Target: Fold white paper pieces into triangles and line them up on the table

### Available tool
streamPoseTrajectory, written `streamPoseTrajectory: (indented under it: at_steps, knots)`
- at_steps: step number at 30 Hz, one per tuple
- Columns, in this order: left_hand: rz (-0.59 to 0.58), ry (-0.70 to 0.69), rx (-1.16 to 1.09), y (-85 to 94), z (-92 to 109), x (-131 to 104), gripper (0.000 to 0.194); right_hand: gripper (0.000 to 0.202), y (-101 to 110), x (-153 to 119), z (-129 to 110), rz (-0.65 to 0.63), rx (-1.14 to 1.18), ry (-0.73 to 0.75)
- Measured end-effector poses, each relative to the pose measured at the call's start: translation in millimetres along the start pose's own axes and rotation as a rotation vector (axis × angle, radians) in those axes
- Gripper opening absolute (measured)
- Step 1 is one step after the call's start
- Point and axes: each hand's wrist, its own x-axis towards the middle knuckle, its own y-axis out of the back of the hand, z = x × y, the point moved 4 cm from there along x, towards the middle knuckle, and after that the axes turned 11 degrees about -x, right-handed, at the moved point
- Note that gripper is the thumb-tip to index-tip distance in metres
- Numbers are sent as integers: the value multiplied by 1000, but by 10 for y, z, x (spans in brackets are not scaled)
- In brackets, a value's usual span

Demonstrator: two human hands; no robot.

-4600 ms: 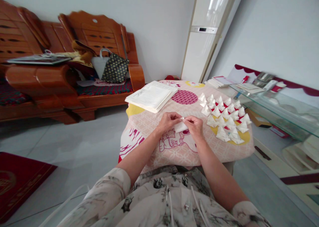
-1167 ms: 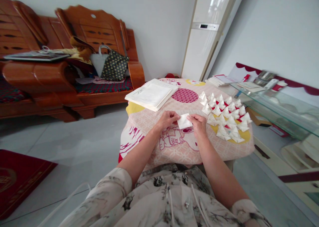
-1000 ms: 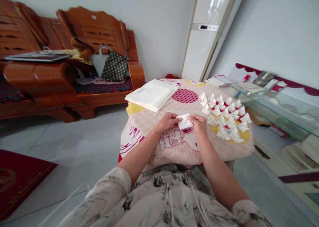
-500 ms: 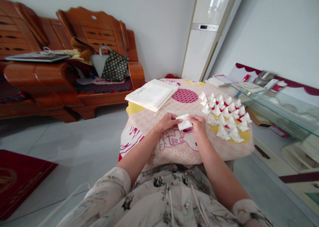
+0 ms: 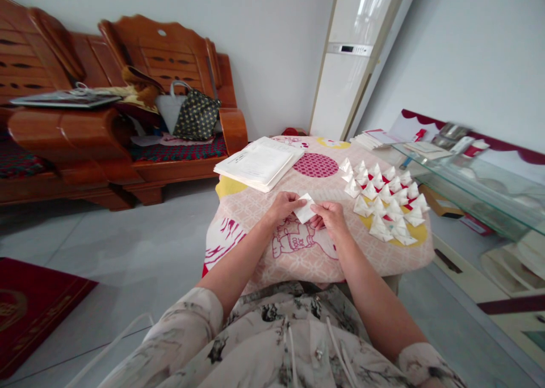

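Left grip (image 5: pixel 284 207) and right grip (image 5: pixel 332 218) both pinch a small white paper (image 5: pixel 303 209) over the middle of the counter (image 5: pixel 238 220). A white paper stack (image 5: pixel 259 164) lies along the left edge, toward the back; rows of folded pieces (image 5: pixel 378 207) fill the right side, near the right grip. A glass-topped cabinet (image 5: pixel 464 283) stands beyond the right edge. Patterned cloth (image 5: pixel 306 268) stretches from both grips to the front edge.

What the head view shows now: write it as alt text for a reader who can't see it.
A person's left hand and right hand hold a small white paper square over a pink cartoon-print tablecloth. A stack of paper lies beyond to the left; clustered folded-paper pieces sit to the right.
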Motion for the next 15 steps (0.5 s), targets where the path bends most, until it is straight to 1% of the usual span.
streamPoseTrajectory:
  at_steps: [2,3,5,7,10,12,15]
  knots:
    - [-13,18,-35,-18,32,8,37,37,13,-18,-13,39,26,10]
    - [-25,17,-32,-19,66,19,37,37,17,-27,-24,37,41,13]
    - [-80,-1,36,-9,163,59,36,37,16,-30,-58,-18,59,7]
    - [-195,-17,159,0,264,123,35,37,17,-4,-114,-104,65,4]
    - [-351,-6,306,21,368,251,34,31,52,103,-232,-168,55,49]
    - [-405,10,358,32,408,352,32,28,73,207,-290,-225,11,54]
    - [-419,30,317,54,446,509,24,22,124,380,-323,-297,-42,16]
